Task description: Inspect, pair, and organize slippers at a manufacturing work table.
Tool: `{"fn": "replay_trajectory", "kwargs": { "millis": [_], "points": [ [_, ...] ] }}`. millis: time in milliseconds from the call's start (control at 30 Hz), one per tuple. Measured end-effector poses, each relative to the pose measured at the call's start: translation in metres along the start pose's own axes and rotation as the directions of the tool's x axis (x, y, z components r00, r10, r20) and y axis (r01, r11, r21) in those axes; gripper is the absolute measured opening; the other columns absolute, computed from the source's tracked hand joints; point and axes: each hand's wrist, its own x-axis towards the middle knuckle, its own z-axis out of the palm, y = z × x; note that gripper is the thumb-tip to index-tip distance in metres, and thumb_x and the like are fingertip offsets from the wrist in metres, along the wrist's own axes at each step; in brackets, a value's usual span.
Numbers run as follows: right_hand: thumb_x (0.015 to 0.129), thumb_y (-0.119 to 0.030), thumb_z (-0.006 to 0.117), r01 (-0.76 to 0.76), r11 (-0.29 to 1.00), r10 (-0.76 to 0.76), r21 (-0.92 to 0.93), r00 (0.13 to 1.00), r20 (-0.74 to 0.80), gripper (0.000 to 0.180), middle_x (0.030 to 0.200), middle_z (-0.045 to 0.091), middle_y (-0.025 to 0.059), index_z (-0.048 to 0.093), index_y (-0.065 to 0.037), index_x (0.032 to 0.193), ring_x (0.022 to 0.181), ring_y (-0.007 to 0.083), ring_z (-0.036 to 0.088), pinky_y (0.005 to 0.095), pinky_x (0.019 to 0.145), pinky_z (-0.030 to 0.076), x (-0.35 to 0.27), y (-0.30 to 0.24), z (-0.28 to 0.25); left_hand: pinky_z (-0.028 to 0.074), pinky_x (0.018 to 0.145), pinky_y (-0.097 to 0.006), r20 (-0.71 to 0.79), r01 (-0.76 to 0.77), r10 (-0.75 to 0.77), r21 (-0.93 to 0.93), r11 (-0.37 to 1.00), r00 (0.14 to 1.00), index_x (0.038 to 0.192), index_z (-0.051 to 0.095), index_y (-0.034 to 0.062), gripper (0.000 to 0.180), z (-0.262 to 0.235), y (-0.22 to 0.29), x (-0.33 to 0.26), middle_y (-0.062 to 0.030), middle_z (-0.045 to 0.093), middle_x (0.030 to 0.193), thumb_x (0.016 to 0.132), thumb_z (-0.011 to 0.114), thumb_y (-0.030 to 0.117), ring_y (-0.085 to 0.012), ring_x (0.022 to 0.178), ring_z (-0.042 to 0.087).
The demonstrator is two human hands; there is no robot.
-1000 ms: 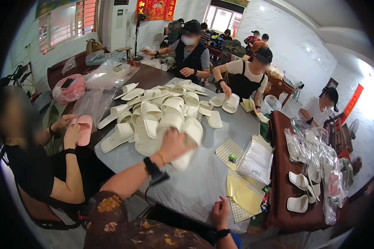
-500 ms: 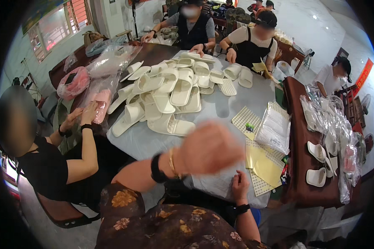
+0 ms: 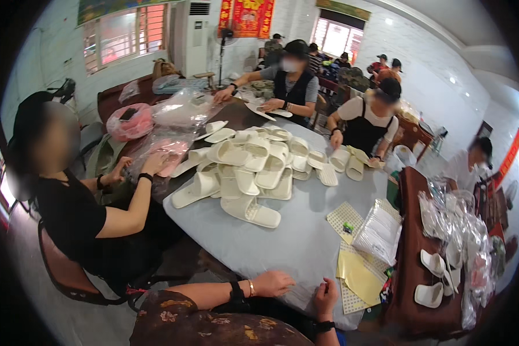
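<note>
My left hand (image 3: 273,284) rests low at the near table edge, its fingers loosely stretched out with nothing in them. Beside it, slightly to the right, my right hand (image 3: 326,296) is raised with fingers partly curled and apart, holding nothing that I can see. A large heap of cream-white slippers (image 3: 251,167) covers the middle of the grey table (image 3: 242,248), apart from both hands. To the right of the heap lie yellow sticker sheets (image 3: 360,272), nearest to my right hand, and a clear bag with a white packet (image 3: 377,233).
At left, a person (image 3: 69,213) handles a pink slipper (image 3: 170,158) in clear plastic. Two people work across the table, one holding white slippers (image 3: 265,111). A brown leather seat (image 3: 406,271) at right carries bagged slippers (image 3: 444,219). A pink bag (image 3: 130,122) sits far left.
My left hand has dropped from above the table to its near edge, beside my right hand. The view has tilted up. The masked person across now holds slippers in front of them.
</note>
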Motion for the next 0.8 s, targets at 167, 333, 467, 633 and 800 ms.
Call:
{"fn": "replay_trajectory", "kwargs": {
  "millis": [167, 333, 467, 633, 800],
  "points": [
    [0.092, -0.006, 0.058, 0.030, 0.999, -0.030, -0.028, 0.999, -0.016, 0.017, 0.071, 0.061, 0.0111, 0.066, 0.000, 0.106, 0.062, 0.0203, 0.058, 0.0337, 0.059, 0.047, -0.001, 0.009, 0.003, 0.050, 0.077, -0.041, -0.192, 0.033, -0.056, -0.124, 0.992, 0.980, 0.112, 0.067, 0.0082, 0.023, 0.021, -0.007, -0.004, -0.0104, 0.066, 0.091, 0.093, 0.065, 0.021, -0.0299, 0.086, 0.063],
    [0.093, -0.007, 0.059, -0.018, 0.999, 0.018, -0.031, 1.000, 0.003, 0.017, 0.070, 0.060, 0.0106, 0.066, 0.000, 0.106, 0.062, 0.0205, 0.057, 0.0340, 0.060, 0.047, -0.004, 0.005, -0.001, 0.049, 0.071, -0.040, -0.327, 0.056, -0.085, -0.098, 0.994, 0.941, 0.109, 0.068, 0.0069, 0.021, 0.023, -0.003, 0.000, -0.0091, 0.066, 0.085, 0.090, 0.068, 0.016, -0.0294, 0.079, 0.063],
    [0.093, -0.011, 0.060, -0.042, 0.998, 0.043, -0.048, 0.999, 0.016, 0.019, 0.077, 0.065, 0.0126, 0.067, -0.002, 0.108, 0.067, 0.0246, 0.062, 0.0359, 0.062, 0.050, -0.003, -0.002, -0.002, 0.049, 0.069, -0.040, -0.330, 0.088, -0.122, -0.117, 0.989, 0.936, 0.106, 0.069, 0.0066, 0.020, 0.023, -0.002, 0.000, -0.0093, 0.065, 0.084, 0.088, 0.070, 0.013, -0.0298, 0.075, 0.062],
    [0.092, -0.009, 0.061, -0.017, 0.999, 0.017, 0.027, 1.000, -0.012, 0.018, 0.078, 0.064, 0.0153, 0.067, -0.003, 0.108, 0.068, 0.0290, 0.063, 0.0383, 0.063, 0.050, 0.000, -0.004, 0.000, 0.048, 0.068, -0.041, -0.396, 0.071, -0.082, -0.042, 0.997, 0.915, 0.103, 0.069, 0.0064, 0.017, 0.024, -0.003, 0.001, -0.0102, 0.064, 0.082, 0.087, 0.069, 0.010, -0.0309, 0.074, 0.061],
    [0.094, -0.012, 0.062, -0.119, 0.979, 0.131, 0.164, 0.989, -0.064, 0.020, 0.081, 0.066, 0.0154, 0.067, -0.002, 0.110, 0.069, 0.0254, 0.063, 0.0358, 0.065, 0.050, 0.011, -0.008, -0.019, 0.049, 0.071, -0.042, -0.309, 0.133, -0.144, -0.055, 0.990, 0.940, 0.107, 0.068, 0.0061, 0.020, 0.024, -0.002, 0.001, -0.0100, 0.066, 0.085, 0.087, 0.068, 0.009, -0.0298, 0.075, 0.061]
  ]
}}
